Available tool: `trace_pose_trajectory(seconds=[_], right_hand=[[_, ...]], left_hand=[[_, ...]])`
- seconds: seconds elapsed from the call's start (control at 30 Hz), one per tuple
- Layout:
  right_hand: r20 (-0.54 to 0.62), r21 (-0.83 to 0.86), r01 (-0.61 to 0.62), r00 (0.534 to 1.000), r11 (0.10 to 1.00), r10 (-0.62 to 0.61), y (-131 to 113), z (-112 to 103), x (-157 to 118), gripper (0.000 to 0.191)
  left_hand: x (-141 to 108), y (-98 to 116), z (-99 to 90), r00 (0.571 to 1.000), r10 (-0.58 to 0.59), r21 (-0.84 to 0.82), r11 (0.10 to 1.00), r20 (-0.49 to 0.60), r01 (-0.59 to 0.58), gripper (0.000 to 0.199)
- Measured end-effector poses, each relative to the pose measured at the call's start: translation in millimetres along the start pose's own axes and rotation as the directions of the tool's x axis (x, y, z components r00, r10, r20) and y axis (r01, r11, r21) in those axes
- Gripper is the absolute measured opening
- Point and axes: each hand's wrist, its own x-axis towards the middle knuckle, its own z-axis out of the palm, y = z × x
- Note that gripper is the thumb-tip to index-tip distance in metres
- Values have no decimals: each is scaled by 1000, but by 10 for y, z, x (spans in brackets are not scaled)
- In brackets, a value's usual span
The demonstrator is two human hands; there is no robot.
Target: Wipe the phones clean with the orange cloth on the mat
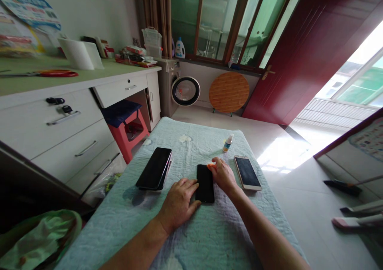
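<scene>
A black phone [205, 186] lies screen up on the cloth-covered table [191, 142]. My left hand [181, 200] rests at its left edge, fingers touching the side and thumb by the lower corner, holding the phone against the cloth. At the top right corner, my right hand [222, 174] has its fingers closed on a small orange thing [211, 166], mostly hidden by the fingers. Left of my hands, a large black phone [155, 168] sits on top of another device. A white-framed phone [247, 173] lies to the right, with a small spray bottle [228, 143] standing beyond.
To the left is a desk [119, 72] with drawers, holding scissors [56, 74] and a paper roll [76, 53]. A red stool [130, 132] stands under it. Behind the table are an open washing machine [169, 82] and a round wooden board [229, 91].
</scene>
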Motion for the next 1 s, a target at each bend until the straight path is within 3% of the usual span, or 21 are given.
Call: trace_pose_trajectory(seconds=[0.13,0.27,0.43,0.67,0.87,0.93,1.0], right_hand=[[31,-18,-24,999,1000,25,64,-25,-56,21],[80,55,59,995,997,-63,95,-89,-134,28],[208,160,159,959,974,-191,136,-244,-242,21],[459,273,204,831,940,-314,112,-451,-352,17],[656,392,119,659,912,-367,154,-522,-352,13],[634,450,79,673,890,-380,154,-523,-345,15],[570,485,45,741,873,-354,135,-502,-340,15]], left_hand=[[5,4,-1,1000,-9,9,1000,9,9,47],[1,-6,5,1000,-10,18,1000,17,9,47],[1,-13,22,1000,-5,30,1000,13,5,47],[-5,0,32,1000,-4,61,998,10,4,48],[-8,6,40,1000,-8,68,998,-5,8,47],[-8,5,38,1000,-4,65,998,0,4,47],[-7,1,33,1000,2,59,998,9,-2,47]])
